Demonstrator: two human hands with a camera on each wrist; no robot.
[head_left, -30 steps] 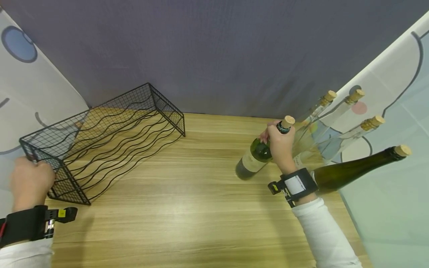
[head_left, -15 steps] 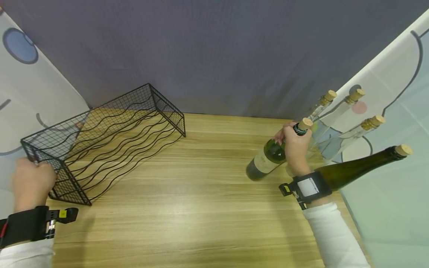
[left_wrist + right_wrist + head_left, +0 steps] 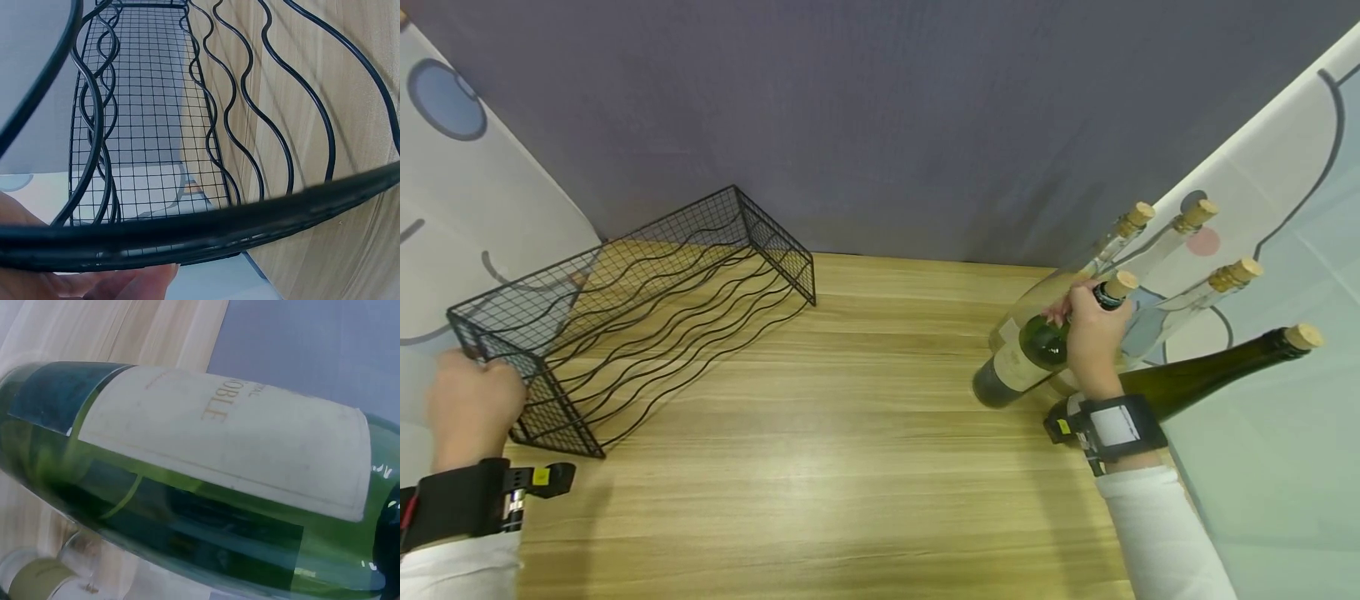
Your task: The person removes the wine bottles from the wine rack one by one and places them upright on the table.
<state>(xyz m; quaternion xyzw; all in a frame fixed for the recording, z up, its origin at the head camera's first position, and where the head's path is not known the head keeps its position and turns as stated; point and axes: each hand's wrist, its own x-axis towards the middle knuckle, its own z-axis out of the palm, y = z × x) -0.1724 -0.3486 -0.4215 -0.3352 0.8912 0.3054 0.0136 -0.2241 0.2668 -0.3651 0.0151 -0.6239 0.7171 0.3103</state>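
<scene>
In the head view my left hand [image 3: 477, 398] grips the near left end of a black wire wine rack [image 3: 647, 312] with wavy bars. The left wrist view shows fingertips [image 3: 147, 284] curled under a dark rod of it. My right hand [image 3: 1093, 337] holds a corked green wine bottle [image 3: 1018, 362] by its neck, the cork showing above the fist. That bottle has a cream label and a dark band near its base. In the right wrist view its label [image 3: 237, 437] fills much of the picture.
Several corked clear bottles [image 3: 1195, 292] stand at the right, close behind the right hand. Another green bottle [image 3: 1202, 379] with a cork stands beside the right wrist. A grey wall panel [image 3: 880, 125] closes off the back of the wooden table [image 3: 820, 467].
My right hand has moved to the right with the green wine bottle, toward the other bottles. The left hand and the rack have stayed in place.
</scene>
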